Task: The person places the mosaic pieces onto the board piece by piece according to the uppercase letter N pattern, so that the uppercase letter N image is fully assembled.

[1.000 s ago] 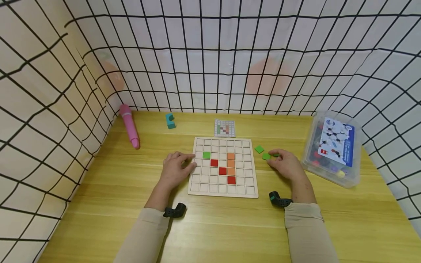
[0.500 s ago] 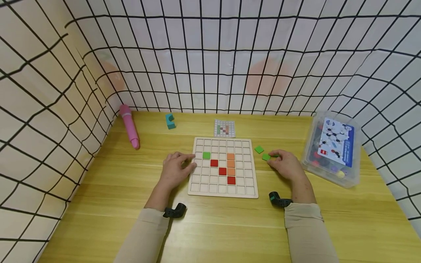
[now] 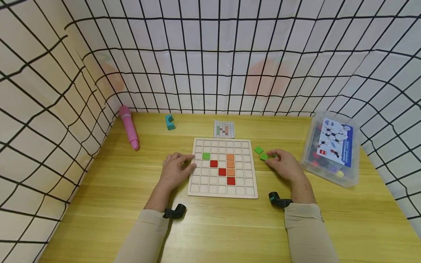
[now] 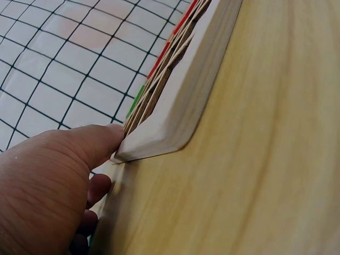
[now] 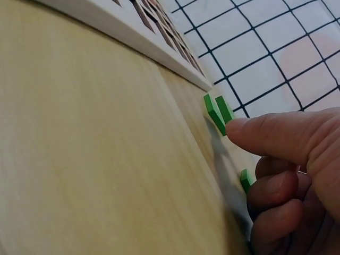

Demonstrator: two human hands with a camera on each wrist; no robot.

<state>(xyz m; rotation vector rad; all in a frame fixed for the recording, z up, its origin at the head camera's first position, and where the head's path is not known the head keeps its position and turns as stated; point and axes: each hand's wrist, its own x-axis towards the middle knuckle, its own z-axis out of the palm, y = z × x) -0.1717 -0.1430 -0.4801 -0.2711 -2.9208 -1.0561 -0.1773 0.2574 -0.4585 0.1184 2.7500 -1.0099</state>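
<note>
Tile first: small flat green square tile point(image 3: 264, 157) just right of the pale wooden grid board point(image 3: 240, 190), and the right hand point(image 3: 285, 164) looks to be pinching its right end between thumb and finger. Can't tell if it's off the table. Compared with half a second ago, hand and tile have crept a touch boardward, so probably it's being fetched, but no new cell is filled. Second green square tile point(image 3: 258, 150) sits just beyond, third green tile point(image 5: 245, 179) is partly hidden by the curled fingers.

Grid has one green, three orange and three red tiles, same as before. Left hand point(image 3: 174, 168) touches the left edge, thumb and index apart, not clamped. Small printed paper card point(image 3: 224, 129) with a coloured grid lies behind the board.
</note>
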